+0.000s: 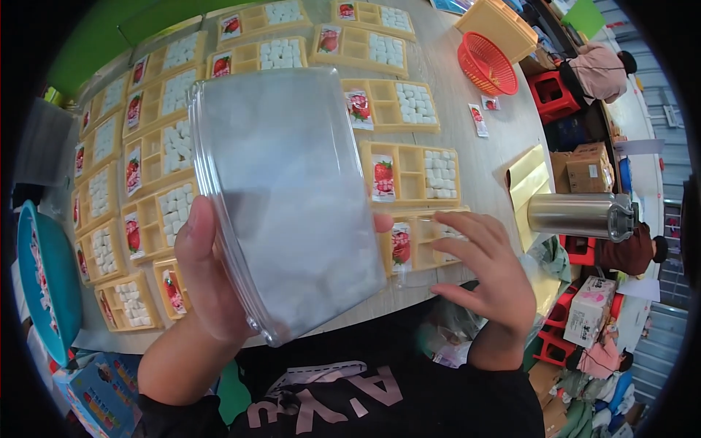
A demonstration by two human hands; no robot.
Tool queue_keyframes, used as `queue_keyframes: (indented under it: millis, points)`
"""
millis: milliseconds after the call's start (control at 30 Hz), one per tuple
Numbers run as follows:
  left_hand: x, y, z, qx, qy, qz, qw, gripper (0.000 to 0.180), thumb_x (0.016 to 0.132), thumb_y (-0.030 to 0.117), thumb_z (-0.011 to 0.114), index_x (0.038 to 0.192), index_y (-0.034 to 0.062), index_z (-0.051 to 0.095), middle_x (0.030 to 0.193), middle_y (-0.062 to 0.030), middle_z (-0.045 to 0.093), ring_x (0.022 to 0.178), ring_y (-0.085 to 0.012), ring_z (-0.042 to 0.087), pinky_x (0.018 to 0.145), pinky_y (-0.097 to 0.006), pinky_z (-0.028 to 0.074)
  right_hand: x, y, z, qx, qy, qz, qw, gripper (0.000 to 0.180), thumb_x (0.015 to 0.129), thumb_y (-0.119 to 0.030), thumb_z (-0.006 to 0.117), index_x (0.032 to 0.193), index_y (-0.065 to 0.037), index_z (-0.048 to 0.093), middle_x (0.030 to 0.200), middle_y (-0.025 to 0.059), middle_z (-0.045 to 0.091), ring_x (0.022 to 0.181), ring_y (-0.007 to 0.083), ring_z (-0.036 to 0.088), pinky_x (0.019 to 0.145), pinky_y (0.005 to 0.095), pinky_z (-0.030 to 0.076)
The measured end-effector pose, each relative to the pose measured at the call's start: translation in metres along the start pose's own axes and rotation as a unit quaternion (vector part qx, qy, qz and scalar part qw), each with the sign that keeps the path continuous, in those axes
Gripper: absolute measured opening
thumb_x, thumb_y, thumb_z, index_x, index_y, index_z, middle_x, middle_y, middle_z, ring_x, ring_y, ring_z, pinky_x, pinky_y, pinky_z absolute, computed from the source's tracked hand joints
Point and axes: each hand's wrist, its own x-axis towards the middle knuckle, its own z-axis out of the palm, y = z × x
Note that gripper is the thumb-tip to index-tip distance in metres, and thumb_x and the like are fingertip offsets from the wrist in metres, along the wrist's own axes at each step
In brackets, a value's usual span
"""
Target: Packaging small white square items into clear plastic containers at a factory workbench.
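Fingers of the left hand grip a clear plastic lid over the tabletop's near edge; right hand fingers spread open beside it.

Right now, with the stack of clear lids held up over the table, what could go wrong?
1. The left hand grips the stack of clear lids only at its lower edge, and the right hand touches it with a fingertip; the tilted stack might slip or fan apart.
2. It hangs over the yellow trays of white cubes, so a fall could scatter them.
3. The steel bottle lies near the table edge and may roll.
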Motion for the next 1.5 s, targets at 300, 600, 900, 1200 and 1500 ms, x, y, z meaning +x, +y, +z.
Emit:
queue_keyframes:
  millis: [300,600,900,1200,1500]
  points:
    - [0.004,-0.011,-0.008,0.109,-0.017,-0.008,0.994,0.097,0.087,0.077,0.030,0.143,-0.0022,0.032,0.126,-0.0266,0.050,0.103,-0.0393,0.062,0.082,-0.047,0.055,0.013,0.009,0.023,-0.048,-0.009,-0.022,0.999,0.047,0.071,-0.026,0.076,0.114,-0.010,0.063,0.137,0.0121,0.053,0.128,0.0343,0.046,0.105,0.0465,0.036]
    - [0.009,-0.001,-0.009,0.255,-0.080,0.003,0.964,0.103,0.083,0.081,0.032,0.146,-0.0005,0.024,0.127,-0.0236,0.049,0.103,-0.0326,0.061,0.082,-0.040,0.054,0.002,0.008,0.046,-0.066,0.057,-0.008,0.996,0.047,0.074,-0.029,0.074,0.115,-0.011,0.062,0.138,0.0145,0.050,0.127,0.0354,0.045,0.106,0.0467,0.034]
    - [0.008,-0.019,-0.028,0.438,-0.200,0.151,0.863,0.097,0.079,0.048,0.072,0.146,-0.0017,0.023,0.134,-0.0143,0.039,0.124,-0.0245,0.042,0.104,-0.040,0.031,0.021,-0.031,0.026,0.242,0.226,-0.105,0.938,0.081,0.079,-0.047,0.075,0.136,-0.002,0.040,0.132,0.0249,0.049,0.124,0.0361,0.046,0.099,0.0446,0.041]
    - [0.003,-0.023,-0.021,0.446,-0.164,0.151,0.867,0.091,0.077,0.038,0.075,0.144,0.0000,0.028,0.123,-0.0125,0.043,0.113,-0.0230,0.046,0.098,-0.037,0.036,0.041,-0.053,0.059,0.391,0.220,-0.082,0.890,0.082,0.084,-0.033,0.074,0.142,0.001,0.026,0.143,0.0255,0.035,0.129,0.0361,0.041,0.101,0.0418,0.041]
    - [0.002,-0.019,-0.016,0.417,-0.129,0.111,0.893,0.087,0.078,0.036,0.075,0.143,0.0000,0.029,0.124,-0.0134,0.044,0.111,-0.0231,0.048,0.097,-0.038,0.039,0.044,-0.058,0.063,0.409,0.250,-0.098,0.872,0.072,0.088,-0.026,0.068,0.141,0.001,0.027,0.143,0.0296,0.034,0.128,0.0370,0.043,0.105,0.0425,0.038]
